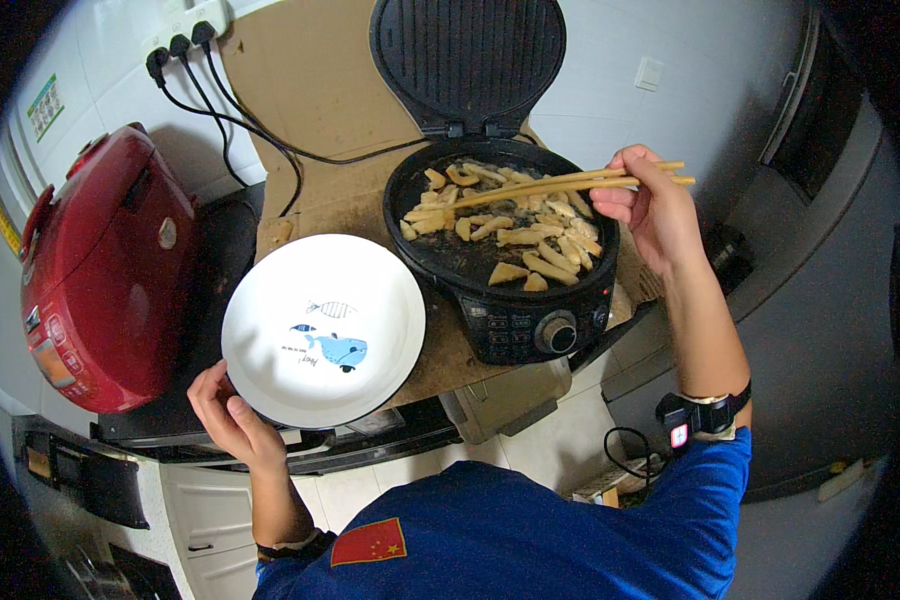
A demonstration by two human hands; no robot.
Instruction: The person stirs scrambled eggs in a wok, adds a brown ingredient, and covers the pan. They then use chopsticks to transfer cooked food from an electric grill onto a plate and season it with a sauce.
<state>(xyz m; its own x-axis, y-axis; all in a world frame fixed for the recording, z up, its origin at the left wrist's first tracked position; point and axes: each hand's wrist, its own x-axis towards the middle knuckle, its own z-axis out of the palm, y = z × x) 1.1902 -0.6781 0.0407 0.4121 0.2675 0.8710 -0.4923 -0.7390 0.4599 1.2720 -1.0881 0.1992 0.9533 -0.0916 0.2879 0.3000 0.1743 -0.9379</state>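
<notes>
My left hand [236, 420] is at the lower left rim of a round white plate [270, 292], fingers partly hidden behind it. Blue whale and fish drawings decorate the plate, and no food lies on it. Between the fingers of my right hand [649, 199] is a pair of wooden chopsticks [570, 183]. Their tips reach left into the black pan of an electric griddle [450, 270], among pale yellow strips of food [521, 237] in bubbling oil. The ridged lid [469, 56] stands raised behind the pan. A red light glows beside the control knob [556, 333].
A red rice cooker [120, 277] stands to the left. Black cables run from a wall power strip [187, 30] across a cardboard sheet [307, 97] behind the griddle. Below the counter edge is a lidded bin [506, 401]. A grey cabinet-like surface [810, 330] rises at the right.
</notes>
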